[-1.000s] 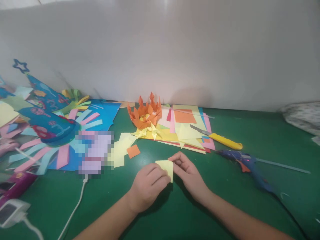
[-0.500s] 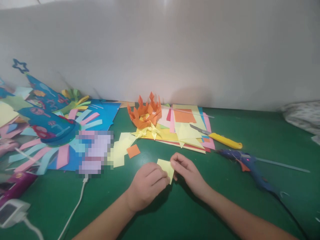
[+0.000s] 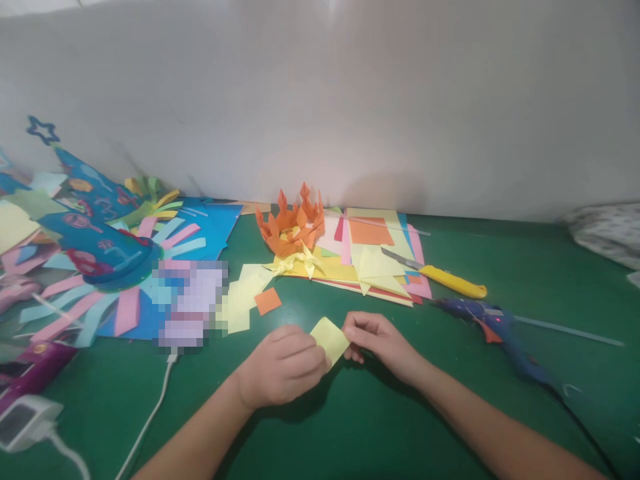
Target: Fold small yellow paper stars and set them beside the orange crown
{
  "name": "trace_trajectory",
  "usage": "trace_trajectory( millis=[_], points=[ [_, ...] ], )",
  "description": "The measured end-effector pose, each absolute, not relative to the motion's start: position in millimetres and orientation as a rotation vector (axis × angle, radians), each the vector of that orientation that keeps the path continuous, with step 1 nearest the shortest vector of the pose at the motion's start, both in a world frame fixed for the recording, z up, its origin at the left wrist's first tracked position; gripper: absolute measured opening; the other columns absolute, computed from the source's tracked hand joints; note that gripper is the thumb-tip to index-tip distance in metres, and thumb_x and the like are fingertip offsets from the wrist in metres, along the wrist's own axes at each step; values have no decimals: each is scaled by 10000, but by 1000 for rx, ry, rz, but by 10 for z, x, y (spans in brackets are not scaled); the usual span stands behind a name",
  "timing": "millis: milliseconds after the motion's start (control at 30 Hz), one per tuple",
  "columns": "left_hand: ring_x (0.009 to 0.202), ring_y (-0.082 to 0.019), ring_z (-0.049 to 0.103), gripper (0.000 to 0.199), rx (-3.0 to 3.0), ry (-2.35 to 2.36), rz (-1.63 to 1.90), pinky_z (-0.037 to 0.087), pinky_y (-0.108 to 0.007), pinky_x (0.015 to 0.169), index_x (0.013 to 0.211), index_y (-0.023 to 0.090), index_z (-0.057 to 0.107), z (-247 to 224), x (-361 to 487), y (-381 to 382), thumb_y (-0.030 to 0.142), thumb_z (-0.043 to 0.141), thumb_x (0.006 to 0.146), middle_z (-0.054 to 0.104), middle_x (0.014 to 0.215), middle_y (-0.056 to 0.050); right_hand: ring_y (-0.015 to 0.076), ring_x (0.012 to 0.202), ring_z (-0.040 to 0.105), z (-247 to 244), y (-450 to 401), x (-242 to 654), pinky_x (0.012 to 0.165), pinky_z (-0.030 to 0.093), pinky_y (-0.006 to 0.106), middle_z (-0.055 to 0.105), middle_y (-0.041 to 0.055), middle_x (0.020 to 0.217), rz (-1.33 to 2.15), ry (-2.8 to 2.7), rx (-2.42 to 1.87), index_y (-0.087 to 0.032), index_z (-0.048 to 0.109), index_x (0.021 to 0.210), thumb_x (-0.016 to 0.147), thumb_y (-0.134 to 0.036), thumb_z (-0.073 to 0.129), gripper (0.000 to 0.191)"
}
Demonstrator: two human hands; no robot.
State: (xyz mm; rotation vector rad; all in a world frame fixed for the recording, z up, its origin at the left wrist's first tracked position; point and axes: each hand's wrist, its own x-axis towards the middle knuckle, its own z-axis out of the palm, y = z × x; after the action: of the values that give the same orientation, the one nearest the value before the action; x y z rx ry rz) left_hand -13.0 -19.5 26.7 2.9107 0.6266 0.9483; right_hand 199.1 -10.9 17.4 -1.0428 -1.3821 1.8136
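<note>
Between my hands is a small square of pale yellow paper (image 3: pixel 330 339), tilted so one corner points up. My left hand (image 3: pixel 285 367) is closed on its left edge, fingers curled over it. With thumb and fingertips, my right hand (image 3: pixel 377 340) pinches the right corner. An orange paper square (image 3: pixel 269 302) lies on the table beyond my left hand, beside overlapping pale yellow paper squares (image 3: pixel 239 320). Farther back stands an orange folded-paper crown (image 3: pixel 293 227), with small yellow folded-paper pieces (image 3: pixel 310 261) in front of it.
A yellow utility knife (image 3: pixel 455 281) with its blade out lies right of stacked coloured paper (image 3: pixel 370 231). A blue glue gun (image 3: pixel 505 333) with a cord rests at the right. Decorated blue paper cones (image 3: pixel 107 247) and a white cable (image 3: pixel 155 413) occupy the left.
The yellow square has turned so a corner points upward. My left hand has shifted slightly left, and my right hand's fingers have curled in more at the corner.
</note>
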Motion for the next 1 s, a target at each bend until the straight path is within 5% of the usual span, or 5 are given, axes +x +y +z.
trace_trajectory(
  millis=[333,800,1000],
  points=[
    [597,-116,583,307,2475,579,1047,406,-239,644,918,287,628,205,-78,-233,48,612,726,651,692,22,87,547,338,196,-134,1939,513,274,217,373,-53,589,1601,-1537,-1042,-170,468,617,788,-506,583,395],
    [600,-73,501,78,2938,498,1260,359,-257,647,746,182,573,183,-12,-253,144,637,772,610,652,59,93,537,299,188,-167,1963,494,251,216,319,-50,574,1544,-1584,-1098,-181,382,570,826,-527,509,448],
    [675,-116,475,79,2729,686,1426,328,-284,661,781,233,649,176,-68,-176,160,627,803,558,621,36,102,534,350,216,-193,1929,507,289,223,373,-42,574,1301,-1611,-1142,-189,389,591,879,-495,436,423]
  ],
)
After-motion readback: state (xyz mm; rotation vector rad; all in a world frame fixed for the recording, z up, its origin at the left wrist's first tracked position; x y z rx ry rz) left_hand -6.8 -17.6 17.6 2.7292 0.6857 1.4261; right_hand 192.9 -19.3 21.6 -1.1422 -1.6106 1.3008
